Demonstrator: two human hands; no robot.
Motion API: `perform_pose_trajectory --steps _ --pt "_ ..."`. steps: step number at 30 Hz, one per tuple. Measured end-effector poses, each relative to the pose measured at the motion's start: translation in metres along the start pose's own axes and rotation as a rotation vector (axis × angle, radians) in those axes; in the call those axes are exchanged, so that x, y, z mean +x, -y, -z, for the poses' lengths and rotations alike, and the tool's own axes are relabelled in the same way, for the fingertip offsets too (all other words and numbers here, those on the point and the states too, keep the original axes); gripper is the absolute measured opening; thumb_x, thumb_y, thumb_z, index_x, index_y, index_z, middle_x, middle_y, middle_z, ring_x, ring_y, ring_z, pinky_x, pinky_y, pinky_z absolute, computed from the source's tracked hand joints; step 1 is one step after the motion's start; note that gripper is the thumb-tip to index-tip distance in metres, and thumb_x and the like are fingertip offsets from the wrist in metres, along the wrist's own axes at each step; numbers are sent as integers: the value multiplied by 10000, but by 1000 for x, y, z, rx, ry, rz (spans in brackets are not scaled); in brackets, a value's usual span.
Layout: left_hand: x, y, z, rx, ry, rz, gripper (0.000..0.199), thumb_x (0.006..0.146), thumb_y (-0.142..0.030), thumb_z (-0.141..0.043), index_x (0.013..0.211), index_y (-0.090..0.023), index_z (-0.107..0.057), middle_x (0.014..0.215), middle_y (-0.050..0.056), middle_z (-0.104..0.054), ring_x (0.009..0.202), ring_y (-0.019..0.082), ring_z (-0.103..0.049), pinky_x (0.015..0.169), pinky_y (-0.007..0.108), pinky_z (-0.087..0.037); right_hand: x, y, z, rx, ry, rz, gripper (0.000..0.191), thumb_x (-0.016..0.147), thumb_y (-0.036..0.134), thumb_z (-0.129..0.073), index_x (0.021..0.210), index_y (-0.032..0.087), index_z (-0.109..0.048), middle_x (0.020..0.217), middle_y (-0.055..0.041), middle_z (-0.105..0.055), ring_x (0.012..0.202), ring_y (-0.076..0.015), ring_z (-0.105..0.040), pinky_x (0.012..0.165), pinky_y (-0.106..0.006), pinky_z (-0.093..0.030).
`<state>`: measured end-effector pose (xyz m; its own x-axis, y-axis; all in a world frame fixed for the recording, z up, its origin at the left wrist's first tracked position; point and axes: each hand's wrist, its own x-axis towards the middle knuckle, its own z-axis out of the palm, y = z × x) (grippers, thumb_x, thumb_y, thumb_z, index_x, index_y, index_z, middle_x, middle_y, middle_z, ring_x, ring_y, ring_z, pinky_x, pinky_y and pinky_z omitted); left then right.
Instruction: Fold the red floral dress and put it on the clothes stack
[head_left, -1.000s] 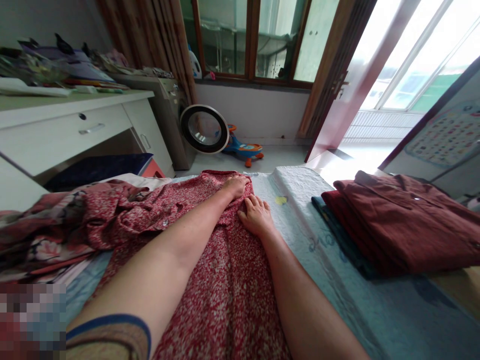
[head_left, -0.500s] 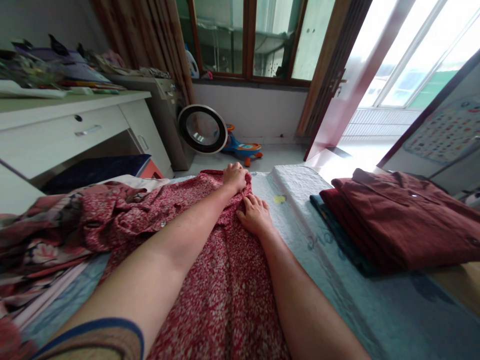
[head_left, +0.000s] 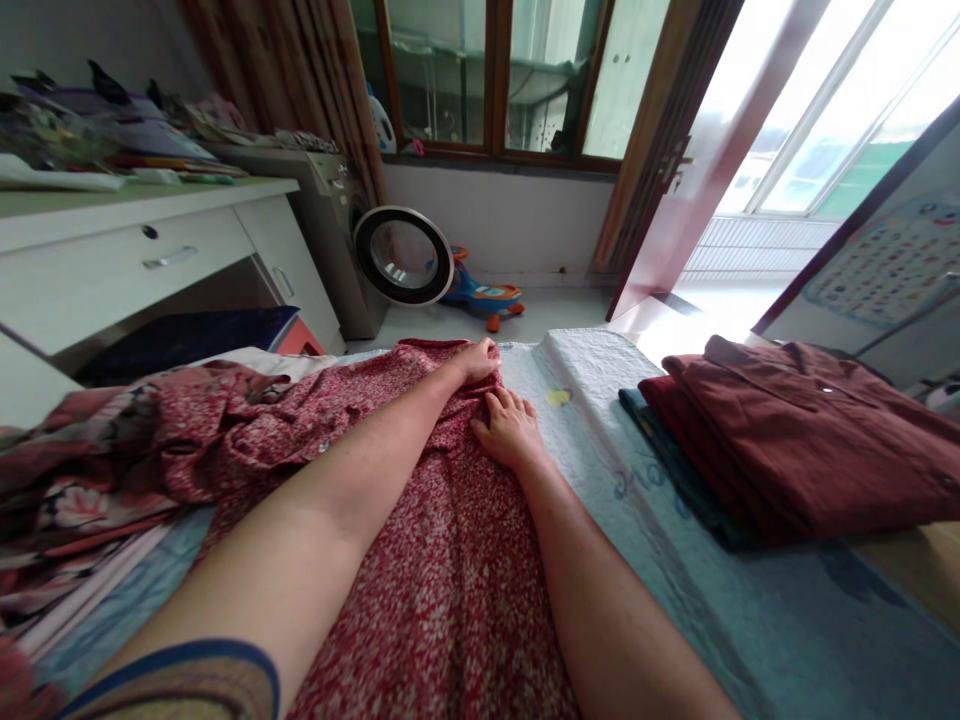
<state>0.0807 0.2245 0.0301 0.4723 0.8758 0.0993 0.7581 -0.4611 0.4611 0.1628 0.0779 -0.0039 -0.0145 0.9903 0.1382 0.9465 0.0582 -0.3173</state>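
Observation:
A red and white patterned garment (head_left: 450, 540) lies spread over the light blue bed cover (head_left: 600, 480), buttons showing near its left part. At its far right corner my left hand (head_left: 478, 360) is closed on the cloth. Just nearer to me, my right hand (head_left: 513, 428) rests flat on the garment's right edge, fingers stretched out. To the left, a floral cloth (head_left: 82, 490) lies crumpled, touching the patterned garment. Off to the right sits a stack of folded clothes, a brownish-red shirt (head_left: 817, 430) on top.
Beyond the bed stands a washing machine (head_left: 337, 240) with its round door (head_left: 403, 256) swung wide. A blue and orange ride-on toy (head_left: 480, 293) is on the floor beside it. A white desk (head_left: 150, 240) with clutter on top is at left; an open doorway is at right.
My left hand has turned at the wrist, its knuckles now facing more to the right, still on the cloth. My right hand has stayed where it was.

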Motion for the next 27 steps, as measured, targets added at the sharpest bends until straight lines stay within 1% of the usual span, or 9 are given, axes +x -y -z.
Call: perform_pose_trajectory --steps 4,7,9,12,15,19,21,23,27 --pt "2 3 -1 -37 28 -44 667 697 -118 -674 1346 -160 -527 1276 77 -664 1076 188 -643 903 208 -482 0 0 1 -2 6 -1 517 933 470 -452 1377 211 -503 1524 -100 -410 1397 -277 -326 1153 -459 -199" --pt "5 7 -3 -12 -20 -44 741 720 -44 -604 1431 -177 -443 1328 80 -635 1145 187 -621 958 220 -455 -1 0 1 2 8 1 506 930 463 -459 1374 221 -497 1497 -95 -437 1386 -276 -340 1150 -460 -206" --pt "6 11 -7 30 -52 -21 745 746 -45 -593 1455 -180 -410 1268 94 -667 1107 208 -640 947 255 -464 -1 0 1 2 6 2 486 930 461 -462 1360 237 -502 1483 -89 -448 1383 -275 -345 1149 -463 -207" --pt "4 15 -14 103 -98 24 652 787 -90 -609 1414 -179 -455 1161 120 -700 1029 247 -660 908 311 -477 -1 0 1 -1 9 -7 474 929 460 -466 1345 237 -506 1490 -92 -434 1387 -279 -338 1150 -465 -202" --pt "-1 15 -17 158 -170 39 497 838 -149 -601 1328 -195 -526 1204 146 -657 1110 281 -609 957 365 -445 -1 1 1 -4 4 -3 450 932 452 -463 1322 233 -521 1465 -93 -461 1370 -273 -358 1144 -457 -211" --pt "-12 11 -12 287 -307 -89 276 907 -205 -519 1161 -211 -628 1212 137 -619 1175 291 -521 1009 396 -390 -1 1 2 -3 4 -3 448 934 451 -458 1321 236 -525 1457 -91 -470 1363 -270 -365 1141 -451 -215" --pt "-16 10 -9 346 -270 -210 239 926 -209 -478 1063 -224 -674 1145 119 -647 1134 279 -521 983 387 -394 -1 1 2 0 11 -4 461 929 455 -463 1327 230 -523 1466 -93 -461 1369 -273 -358 1143 -453 -211" --pt "-16 9 -7 373 -148 -276 227 919 -208 -486 969 -234 -706 1097 103 -677 1119 268 -524 966 373 -388 0 1 2 3 14 -3 471 927 455 -466 1333 223 -520 1467 -97 -461 1371 -277 -355 1146 -455 -206" --pt "-10 10 -10 399 -5 -227 156 828 -241 -621 935 -235 -735 1073 92 -708 1083 261 -558 931 342 -390 -1 1 1 4 1 1 462 930 449 -461 1328 222 -523 1461 -99 -467 1368 -279 -358 1147 -456 -203"
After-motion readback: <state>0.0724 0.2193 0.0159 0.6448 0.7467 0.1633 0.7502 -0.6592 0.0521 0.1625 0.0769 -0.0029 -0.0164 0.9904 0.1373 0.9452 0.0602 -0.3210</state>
